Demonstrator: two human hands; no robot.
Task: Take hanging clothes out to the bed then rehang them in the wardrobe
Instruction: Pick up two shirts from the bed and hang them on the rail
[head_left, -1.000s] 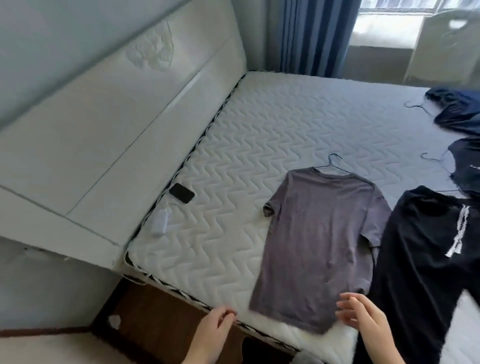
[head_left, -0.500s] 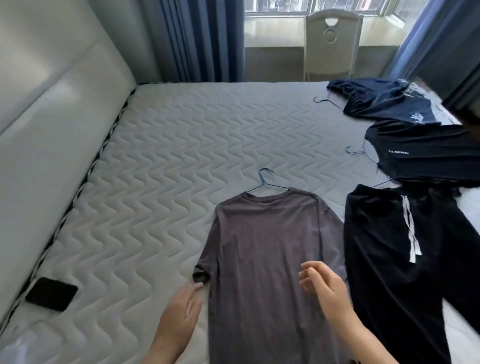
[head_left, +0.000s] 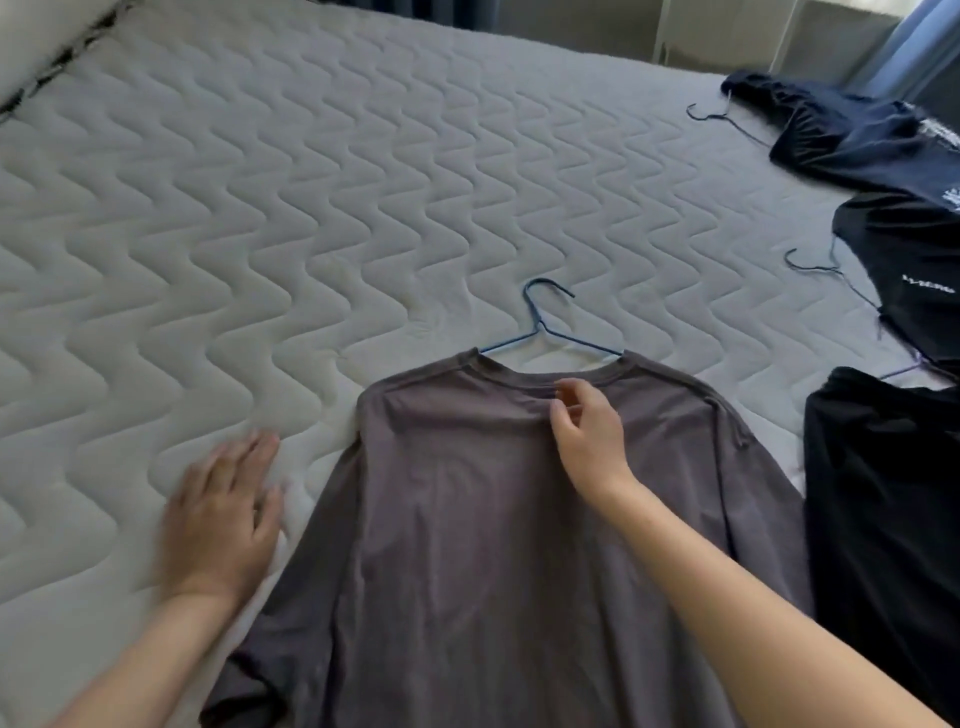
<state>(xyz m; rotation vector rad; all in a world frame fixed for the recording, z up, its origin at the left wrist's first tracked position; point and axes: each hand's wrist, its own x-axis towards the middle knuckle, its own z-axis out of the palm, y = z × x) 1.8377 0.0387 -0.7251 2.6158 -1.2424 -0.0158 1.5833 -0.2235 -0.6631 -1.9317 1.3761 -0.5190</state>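
A grey T-shirt (head_left: 467, 545) lies flat on the quilted mattress (head_left: 260, 208), still on a blue wire hanger (head_left: 543, 325) whose hook sticks out past the collar. My right hand (head_left: 589, 434) is over the shirt just below the collar, its fingers curled; whether they pinch the fabric is not plain. My left hand (head_left: 223, 519) rests flat on the mattress beside the shirt's left sleeve, fingers straight.
To the right lie dark trousers (head_left: 883, 519), a black garment with white lettering (head_left: 909, 270) and a navy garment (head_left: 841, 135), each with a wire hanger. A headboard edge (head_left: 31, 36) shows far left and a curtain (head_left: 924, 47) far right.
The view has closed in over the bed. My right hand moved up the shirt from its lower half to the collar. My left hand moved forward and flattened on the mattress.
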